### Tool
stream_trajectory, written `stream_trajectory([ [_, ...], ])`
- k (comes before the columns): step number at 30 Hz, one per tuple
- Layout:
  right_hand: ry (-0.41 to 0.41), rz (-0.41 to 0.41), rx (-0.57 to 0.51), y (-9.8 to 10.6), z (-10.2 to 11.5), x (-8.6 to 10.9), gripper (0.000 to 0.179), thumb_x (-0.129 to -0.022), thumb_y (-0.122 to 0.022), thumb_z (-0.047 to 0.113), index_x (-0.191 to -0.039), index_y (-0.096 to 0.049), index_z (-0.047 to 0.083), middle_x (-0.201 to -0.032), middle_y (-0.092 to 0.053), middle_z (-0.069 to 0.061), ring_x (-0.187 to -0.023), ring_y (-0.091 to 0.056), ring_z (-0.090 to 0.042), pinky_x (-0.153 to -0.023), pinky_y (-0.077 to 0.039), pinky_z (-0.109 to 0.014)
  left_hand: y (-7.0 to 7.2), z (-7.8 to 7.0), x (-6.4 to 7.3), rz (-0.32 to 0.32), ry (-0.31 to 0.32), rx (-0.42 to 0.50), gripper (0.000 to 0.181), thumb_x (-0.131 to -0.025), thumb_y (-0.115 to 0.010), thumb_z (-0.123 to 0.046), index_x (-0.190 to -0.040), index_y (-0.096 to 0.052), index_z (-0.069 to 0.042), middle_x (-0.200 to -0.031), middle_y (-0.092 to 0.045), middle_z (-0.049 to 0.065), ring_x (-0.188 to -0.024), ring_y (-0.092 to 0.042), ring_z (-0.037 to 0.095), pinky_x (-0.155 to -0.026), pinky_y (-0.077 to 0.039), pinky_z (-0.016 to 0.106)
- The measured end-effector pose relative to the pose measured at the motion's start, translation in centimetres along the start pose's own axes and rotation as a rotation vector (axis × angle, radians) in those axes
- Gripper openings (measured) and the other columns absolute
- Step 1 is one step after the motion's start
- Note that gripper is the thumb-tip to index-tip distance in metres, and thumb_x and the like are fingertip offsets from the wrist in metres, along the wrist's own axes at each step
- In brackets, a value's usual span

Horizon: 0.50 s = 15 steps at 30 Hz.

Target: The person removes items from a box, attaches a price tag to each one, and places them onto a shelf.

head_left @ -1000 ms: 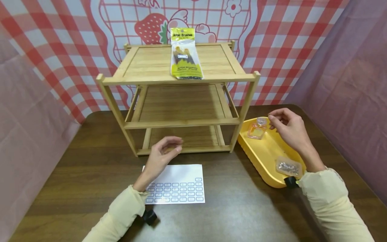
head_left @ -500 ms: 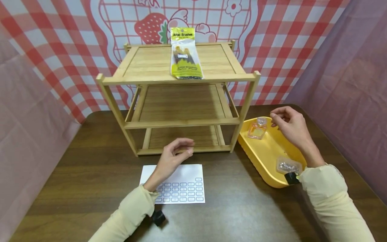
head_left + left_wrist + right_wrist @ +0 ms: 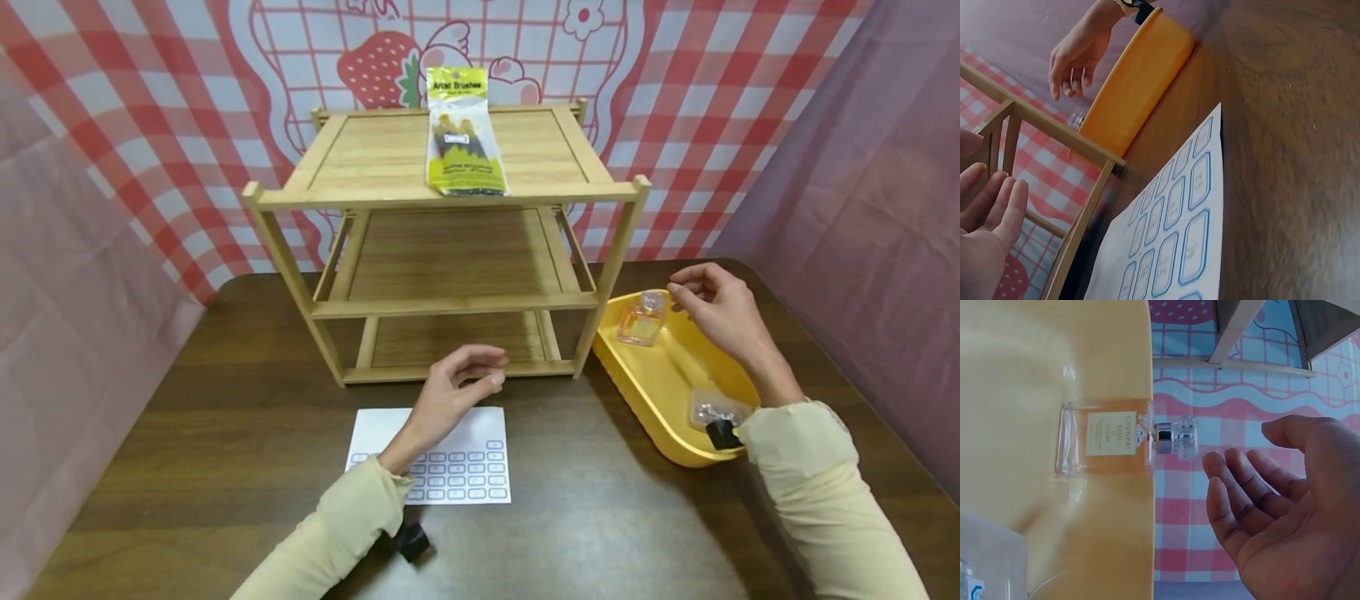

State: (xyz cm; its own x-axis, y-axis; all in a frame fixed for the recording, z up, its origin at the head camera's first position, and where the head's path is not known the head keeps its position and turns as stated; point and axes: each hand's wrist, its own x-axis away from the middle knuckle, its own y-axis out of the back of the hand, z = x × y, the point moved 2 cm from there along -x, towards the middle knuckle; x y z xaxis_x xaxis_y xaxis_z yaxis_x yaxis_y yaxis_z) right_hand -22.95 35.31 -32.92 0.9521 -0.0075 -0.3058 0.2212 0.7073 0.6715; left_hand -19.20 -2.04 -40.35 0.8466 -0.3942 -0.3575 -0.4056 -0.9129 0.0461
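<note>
My left hand (image 3: 457,392) hovers over the white sheet of blue-framed labels (image 3: 457,479), in front of the shelf's lowest tier, with fingers loosely bent and nothing held. My right hand (image 3: 716,312) is above the far right of the yellow tray (image 3: 637,396), also holding nothing. Close to its fingertips is a perfume bottle (image 3: 640,323) with a clear cap, leaning against the tray's far end. The right wrist view shows the bottle's cream label (image 3: 1112,433) and a gap between cap and fingers. A small clear plastic box (image 3: 712,408) of metal pieces lies at the tray's near end.
A three-tier wooden shelf (image 3: 450,308) stands at the back middle of the brown table (image 3: 225,467). On its top tier lies a yellow-and-clear pack of artist brushes (image 3: 467,154). Checked cloth (image 3: 690,125) hangs behind.
My left hand has moved to the right across the label sheet. The right hand has shifted only slightly beside the bottle. Neither has taken hold of anything.
</note>
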Motion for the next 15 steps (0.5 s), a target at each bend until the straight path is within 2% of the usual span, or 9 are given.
stream_trajectory([
  [7, -0.009, 0.022, 0.028, -0.1, -0.7, -0.1, 0.034, -0.106, -0.060, 0.022, -0.126, -0.059, -0.005, -0.103, -0.067, -0.022, -0.077, -0.058, -0.005, -0.063, -0.047, -0.014, -1.1, 0.2, -0.2, 0.019, 0.010, 0.062, 0.037, -0.096, -0.066, 0.006, -0.131, -0.057, 0.014, -0.126, -0.059, 0.036, -0.110, -0.064, 0.030, -0.092, -0.058, 0.035],
  [15, -0.017, 0.079, 0.084, -0.4, -1.5, -0.4, 0.039, -0.103, -0.065, 0.022, -0.129, -0.058, -0.006, -0.111, -0.065, -0.023, -0.085, -0.055, -0.012, -0.065, -0.043, -0.012, -2.1, 0.5, -0.3, 0.034, 0.046, 0.124, 0.037, -0.097, -0.064, 0.008, -0.132, -0.054, 0.017, -0.128, -0.057, 0.038, -0.113, -0.062, 0.037, -0.093, -0.058, 0.036],
])
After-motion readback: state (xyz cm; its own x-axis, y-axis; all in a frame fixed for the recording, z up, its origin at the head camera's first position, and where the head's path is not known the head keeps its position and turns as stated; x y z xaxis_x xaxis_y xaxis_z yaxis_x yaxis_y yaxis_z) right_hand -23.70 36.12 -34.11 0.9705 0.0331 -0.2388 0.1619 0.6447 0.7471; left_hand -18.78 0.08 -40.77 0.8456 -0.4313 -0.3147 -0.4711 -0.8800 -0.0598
